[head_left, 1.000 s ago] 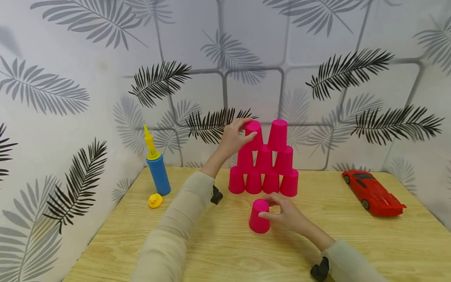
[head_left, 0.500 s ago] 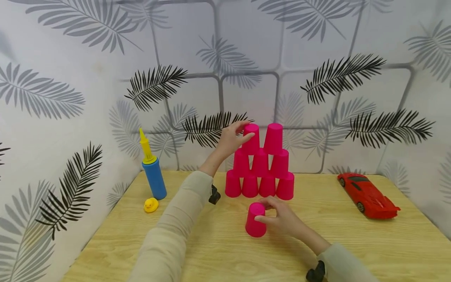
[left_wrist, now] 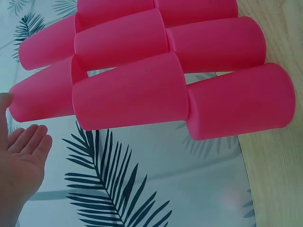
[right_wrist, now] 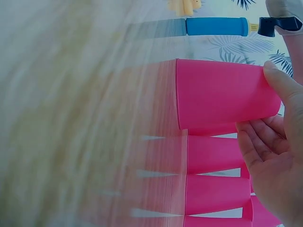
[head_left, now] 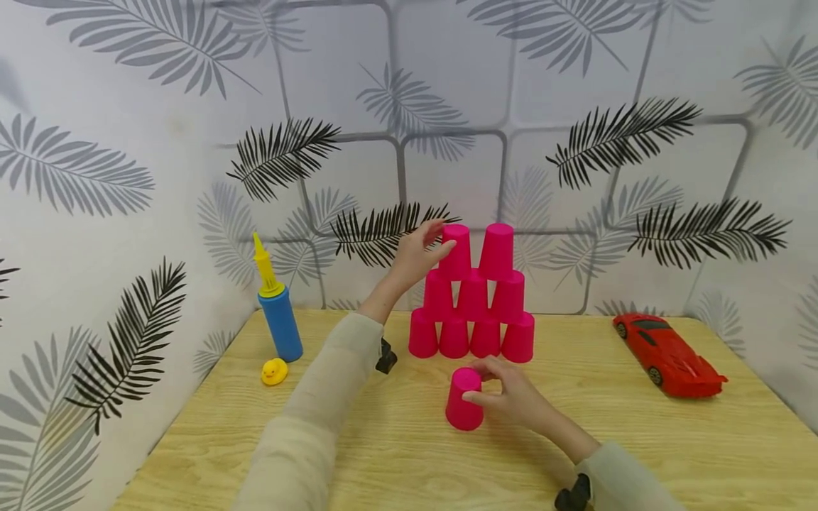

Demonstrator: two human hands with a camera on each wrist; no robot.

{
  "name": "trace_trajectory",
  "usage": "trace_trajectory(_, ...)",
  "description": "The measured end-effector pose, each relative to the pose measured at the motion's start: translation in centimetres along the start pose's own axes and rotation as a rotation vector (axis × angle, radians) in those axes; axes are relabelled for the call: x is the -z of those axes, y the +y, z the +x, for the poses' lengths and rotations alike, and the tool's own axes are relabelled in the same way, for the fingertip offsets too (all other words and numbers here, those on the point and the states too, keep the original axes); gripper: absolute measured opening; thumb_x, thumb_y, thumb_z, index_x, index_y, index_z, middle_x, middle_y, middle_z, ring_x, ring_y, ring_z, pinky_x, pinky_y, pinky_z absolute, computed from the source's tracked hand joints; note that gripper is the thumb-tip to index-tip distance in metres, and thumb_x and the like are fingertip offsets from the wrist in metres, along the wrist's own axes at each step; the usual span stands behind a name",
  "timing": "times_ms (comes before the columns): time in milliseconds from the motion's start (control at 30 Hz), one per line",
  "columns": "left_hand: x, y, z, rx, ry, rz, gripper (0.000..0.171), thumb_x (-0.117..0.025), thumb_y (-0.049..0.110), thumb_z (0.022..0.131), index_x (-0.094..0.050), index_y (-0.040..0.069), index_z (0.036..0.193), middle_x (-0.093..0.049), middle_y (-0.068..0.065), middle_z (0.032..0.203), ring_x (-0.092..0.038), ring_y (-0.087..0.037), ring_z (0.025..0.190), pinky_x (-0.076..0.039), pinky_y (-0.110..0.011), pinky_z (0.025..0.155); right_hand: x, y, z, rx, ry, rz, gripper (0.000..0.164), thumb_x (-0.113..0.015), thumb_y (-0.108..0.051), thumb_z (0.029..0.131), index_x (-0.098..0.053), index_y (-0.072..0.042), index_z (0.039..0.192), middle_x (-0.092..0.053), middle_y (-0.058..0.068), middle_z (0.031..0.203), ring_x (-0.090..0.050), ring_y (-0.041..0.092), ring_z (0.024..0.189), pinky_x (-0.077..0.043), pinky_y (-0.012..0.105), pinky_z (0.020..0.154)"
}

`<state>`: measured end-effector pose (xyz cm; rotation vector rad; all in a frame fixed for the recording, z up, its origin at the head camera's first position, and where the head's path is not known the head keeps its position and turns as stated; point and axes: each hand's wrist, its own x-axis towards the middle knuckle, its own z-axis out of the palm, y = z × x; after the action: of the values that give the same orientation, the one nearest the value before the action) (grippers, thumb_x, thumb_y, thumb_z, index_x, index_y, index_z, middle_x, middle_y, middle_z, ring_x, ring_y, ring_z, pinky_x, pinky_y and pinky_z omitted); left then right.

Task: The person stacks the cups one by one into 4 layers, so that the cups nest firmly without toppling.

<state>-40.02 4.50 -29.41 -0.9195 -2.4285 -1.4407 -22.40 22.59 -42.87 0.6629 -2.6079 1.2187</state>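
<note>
Pink cups stand upside down in a stack against the wall: several in the bottom row, three in the middle row, two on top. My left hand is beside the top-left cup, fingers loosely extended. In the left wrist view, its thumb is close to that cup's narrow end and the other fingers are apart from it; whether the thumb touches is unclear. In front of the stack, my right hand pinches a single upside-down pink cup on the table between thumb and fingers.
A blue-and-yellow hand pump stands at the table's left, behind a yellow rubber duck. A red toy car is on the right. Leaf-patterned wall covering rises behind the wooden table.
The left hand has eased slightly left, away from the top-left cup. My right hand keeps its pinch on the single cup. The head view shifted a little earlier on.
</note>
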Motion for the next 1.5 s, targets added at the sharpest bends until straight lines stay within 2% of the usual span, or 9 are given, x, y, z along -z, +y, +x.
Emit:
trace_trajectory(133, 0.1, -1.1, -1.3, 0.050, 0.011, -0.062, 0.056, -0.060, 0.032, 0.097, -0.043, 0.008, 0.145, -0.052, -0.009, 0.147, -0.048, -0.020, 0.138, -0.042, -0.034, 0.114, -0.2, -0.1, -0.3, -0.033, -0.012, 0.012, 0.043, -0.077, -0.031, 0.084, -0.062, -0.009, 0.118, -0.068, 0.002, 0.108, -0.066, 0.017, 0.098, -0.059, 0.046, 0.088)
trace_trajectory(267, 0.1, -2.6, -2.9, 0.062, 0.018, -0.067, 0.056, -0.060, 0.033, 0.097, -0.044, 0.007, 0.145, -0.052, -0.013, 0.146, -0.049, -0.023, 0.137, -0.041, -0.036, 0.115, 0.0, -0.2, -0.9, -0.042, -0.013, 0.012, 0.043, -0.077, -0.031, 0.083, -0.063, -0.011, 0.119, -0.068, 0.000, 0.108, -0.066, 0.015, 0.098, -0.059, 0.044, 0.087)
trace_trajectory(533, -0.4, -6.4, -5.8, 0.111, -0.018, -0.077, 0.063, -0.070, 0.026, 0.091, -0.044, 0.005, 0.144, -0.053, -0.014, 0.145, -0.050, -0.025, 0.136, -0.041, -0.037, 0.115, 1.7, 0.0, -2.1, -0.006, -0.034, -0.013, 0.039, -0.078, -0.030, 0.083, -0.065, -0.013, 0.115, -0.070, -0.002, 0.105, -0.064, 0.007, 0.091, -0.059, 0.036, 0.083)
trace_trajectory(767, -1.4, -9.2, -7.7, 0.151, -0.078, -0.085, 0.069, -0.076, 0.019, 0.086, -0.043, -0.002, 0.143, -0.050, -0.021, 0.145, -0.048, -0.031, 0.137, -0.040, -0.041, 0.116, 3.9, -0.1, -1.8, 0.008, 0.027, 0.034, 0.031, -0.075, -0.019, 0.086, -0.064, -0.014, 0.114, -0.070, -0.001, 0.105, -0.062, 0.002, 0.092, -0.056, 0.027, 0.087)
trace_trajectory(867, -1.9, -9.8, -8.2, 0.148, -0.096, -0.062, 0.067, -0.076, 0.018, 0.086, -0.044, -0.004, 0.141, -0.052, -0.024, 0.142, -0.050, -0.034, 0.134, -0.041, -0.043, 0.114, 5.0, -0.6, -1.3, 0.013, 0.065, 0.079, 0.030, -0.072, -0.013, 0.088, -0.063, -0.009, 0.116, -0.068, 0.001, 0.106, -0.062, 0.001, 0.094, -0.055, 0.021, 0.087)
trace_trajectory(1067, -2.4, -10.3, -8.7, 0.161, -0.109, -0.044, 0.059, -0.075, 0.017, 0.086, -0.050, -0.004, 0.134, -0.056, -0.023, 0.136, -0.055, -0.035, 0.128, -0.044, -0.044, 0.112, 7.0, -2.0, 0.0, 0.049, 0.214, 0.195, 0.034, -0.066, 0.001, 0.090, -0.056, 0.004, 0.122, -0.062, -0.016, 0.105, -0.059, -0.003, 0.093, -0.054, 0.010, 0.081)
trace_trajectory(1167, -2.5, -10.5, -8.8, 0.156, -0.109, -0.026, 0.056, -0.075, 0.018, 0.086, -0.052, -0.004, 0.132, -0.059, -0.020, 0.134, -0.058, -0.034, 0.125, -0.046, -0.043, 0.111, 8.1, -2.8, 0.7, 0.071, 0.320, 0.333, 0.031, -0.061, 0.004, 0.091, -0.058, -0.001, 0.122, -0.063, -0.017, 0.106, -0.060, -0.002, 0.092, -0.054, 0.008, 0.079)
trace_trajectory(1300, -2.3, -10.8, -9.1, 0.146, -0.095, -0.019, 0.048, -0.075, 0.016, 0.087, -0.057, -0.002, 0.128, -0.063, -0.018, 0.128, -0.062, -0.032, 0.119, -0.049, -0.042, 0.107, 9.4, -3.9, 2.3, 0.109, 0.467, 0.548, 0.032, -0.057, 0.007, 0.092, -0.064, -0.013, 0.116, -0.068, -0.011, 0.102, -0.062, 0.001, 0.087, -0.054, 0.009, 0.078)
trace_trajectory(1500, -1.8, -11.1, -9.3, 0.129, -0.081, -0.009, 0.042, -0.074, 0.017, 0.087, -0.061, 0.001, 0.123, -0.067, -0.016, 0.121, -0.065, -0.031, 0.114, -0.051, -0.041, 0.105, 11.5, -5.6, 5.5, 0.089, 0.693, 0.654, 0.027, -0.059, 0.004, 0.091, -0.067, -0.015, 0.109, -0.069, -0.007, 0.096, -0.061, 0.005, 0.085, -0.052, 0.010, 0.077)
